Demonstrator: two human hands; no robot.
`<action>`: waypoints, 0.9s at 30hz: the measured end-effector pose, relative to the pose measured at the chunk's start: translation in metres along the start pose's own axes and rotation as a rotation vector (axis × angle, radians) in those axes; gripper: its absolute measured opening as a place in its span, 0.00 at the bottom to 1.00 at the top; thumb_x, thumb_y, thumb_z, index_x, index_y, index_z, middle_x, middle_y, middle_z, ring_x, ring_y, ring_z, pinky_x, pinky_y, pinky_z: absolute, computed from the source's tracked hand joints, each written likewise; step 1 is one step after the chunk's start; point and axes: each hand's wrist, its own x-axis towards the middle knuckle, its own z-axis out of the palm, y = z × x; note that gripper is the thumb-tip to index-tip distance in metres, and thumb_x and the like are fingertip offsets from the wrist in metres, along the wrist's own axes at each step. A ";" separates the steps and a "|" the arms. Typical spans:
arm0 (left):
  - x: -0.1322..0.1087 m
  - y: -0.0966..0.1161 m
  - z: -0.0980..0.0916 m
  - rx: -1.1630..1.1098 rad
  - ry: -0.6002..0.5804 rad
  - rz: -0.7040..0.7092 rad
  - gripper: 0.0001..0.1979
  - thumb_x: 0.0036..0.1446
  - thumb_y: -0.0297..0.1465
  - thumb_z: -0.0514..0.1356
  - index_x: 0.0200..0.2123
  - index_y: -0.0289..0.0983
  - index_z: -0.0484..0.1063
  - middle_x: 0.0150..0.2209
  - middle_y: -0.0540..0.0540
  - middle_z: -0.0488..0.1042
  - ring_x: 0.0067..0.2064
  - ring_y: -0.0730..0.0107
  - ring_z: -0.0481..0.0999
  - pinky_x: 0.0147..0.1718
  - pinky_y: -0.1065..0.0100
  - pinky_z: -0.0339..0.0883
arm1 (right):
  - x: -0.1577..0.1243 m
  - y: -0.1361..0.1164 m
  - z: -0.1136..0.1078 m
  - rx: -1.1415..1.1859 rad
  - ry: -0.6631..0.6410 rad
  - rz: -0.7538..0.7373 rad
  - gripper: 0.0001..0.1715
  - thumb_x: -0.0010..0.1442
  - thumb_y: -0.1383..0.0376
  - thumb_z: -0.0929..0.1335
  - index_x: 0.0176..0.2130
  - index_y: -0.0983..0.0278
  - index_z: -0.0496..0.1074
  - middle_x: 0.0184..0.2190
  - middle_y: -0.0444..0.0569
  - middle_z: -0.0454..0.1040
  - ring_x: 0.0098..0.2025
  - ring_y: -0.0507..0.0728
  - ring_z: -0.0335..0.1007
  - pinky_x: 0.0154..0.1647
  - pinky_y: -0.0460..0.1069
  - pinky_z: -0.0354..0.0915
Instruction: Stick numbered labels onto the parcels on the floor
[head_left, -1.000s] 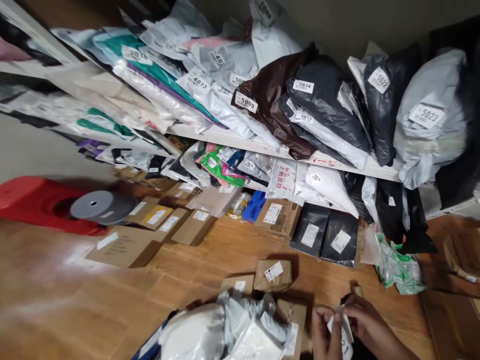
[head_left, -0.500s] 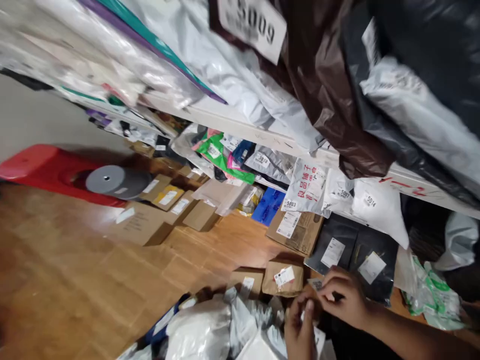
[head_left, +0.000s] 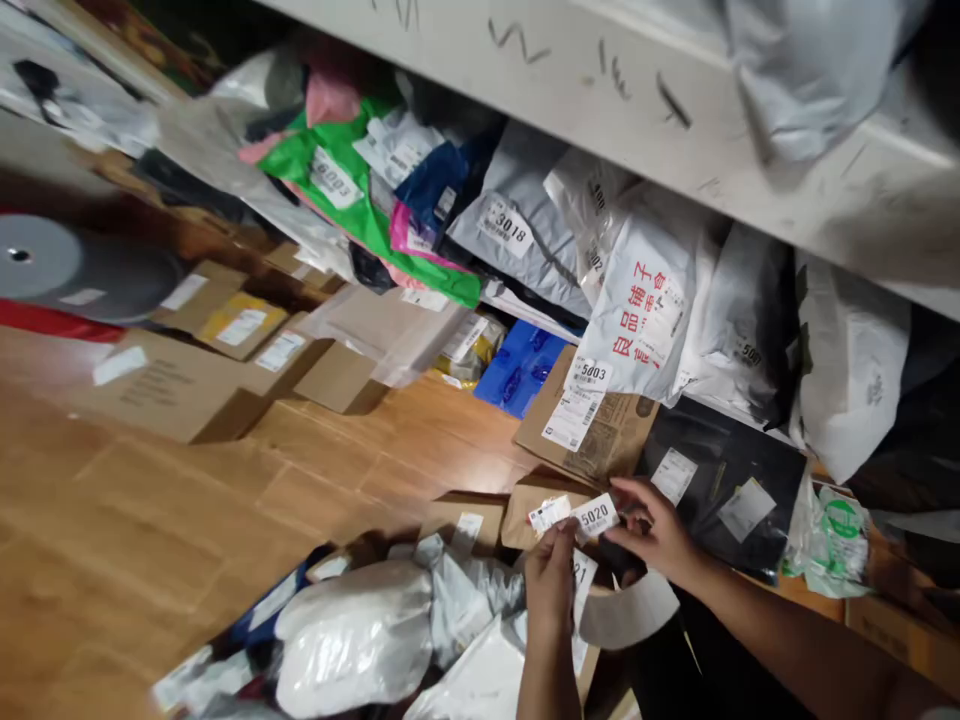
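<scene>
A small white label printed 5020 [head_left: 596, 516] is stretched between my two hands above a small brown cardboard parcel [head_left: 536, 497] on the wooden floor. My right hand [head_left: 654, 530] pinches the label's right end. My left hand [head_left: 553, 578] pinches its left end and also holds a white strip of label backing [head_left: 580, 590] that hangs down. Below my hands lies a heap of white and grey plastic mailer bags [head_left: 390, 630].
A white shelf board [head_left: 675, 120] runs overhead, with numbered mailer bags [head_left: 525, 215] stuffed beneath it. Cardboard boxes [head_left: 172, 385], a blue packet [head_left: 517, 370], black parcels [head_left: 720, 485] and a grey roll [head_left: 67, 265] sit on the wooden floor [head_left: 187, 540].
The view has dropped lower and closer to the floor parcels under the shelf. My hands have risen and pulled apart, and the 5020 label now shows flat between them.
</scene>
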 end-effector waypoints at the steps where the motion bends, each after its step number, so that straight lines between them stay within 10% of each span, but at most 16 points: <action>1: 0.002 0.003 -0.001 0.013 -0.006 0.015 0.16 0.35 0.44 0.67 0.21 0.36 0.75 0.19 0.51 0.74 0.27 0.67 0.72 0.33 0.67 0.66 | 0.002 0.003 0.004 0.115 0.023 0.089 0.28 0.55 0.52 0.71 0.52 0.60 0.69 0.43 0.53 0.74 0.42 0.58 0.73 0.40 0.52 0.70; 8: 0.004 0.009 -0.006 0.084 -0.031 0.088 0.16 0.39 0.45 0.65 0.20 0.36 0.76 0.19 0.50 0.73 0.27 0.67 0.71 0.32 0.67 0.66 | 0.017 0.000 0.016 0.332 0.150 0.268 0.19 0.46 0.51 0.75 0.32 0.62 0.76 0.26 0.45 0.76 0.30 0.55 0.73 0.30 0.48 0.70; 19: 0.010 0.003 -0.012 0.071 -0.069 0.070 0.20 0.39 0.48 0.65 0.26 0.35 0.77 0.22 0.48 0.76 0.32 0.62 0.74 0.36 0.66 0.66 | 0.024 0.003 0.016 0.287 0.107 0.314 0.18 0.41 0.54 0.77 0.29 0.62 0.75 0.25 0.44 0.77 0.27 0.54 0.71 0.27 0.47 0.67; 24: 0.011 0.002 -0.026 0.934 -0.010 0.349 0.19 0.51 0.45 0.58 0.35 0.37 0.79 0.23 0.44 0.77 0.30 0.57 0.76 0.31 0.66 0.61 | 0.005 0.045 0.041 0.216 0.098 0.390 0.19 0.39 0.54 0.77 0.24 0.62 0.72 0.21 0.43 0.74 0.24 0.52 0.69 0.26 0.47 0.65; 27: 0.021 0.004 -0.042 1.467 0.005 0.220 0.26 0.56 0.41 0.55 0.54 0.33 0.71 0.31 0.35 0.81 0.35 0.49 0.79 0.31 0.62 0.61 | -0.015 0.085 0.070 0.179 0.241 0.482 0.22 0.38 0.49 0.76 0.22 0.62 0.68 0.16 0.41 0.70 0.20 0.53 0.67 0.22 0.47 0.62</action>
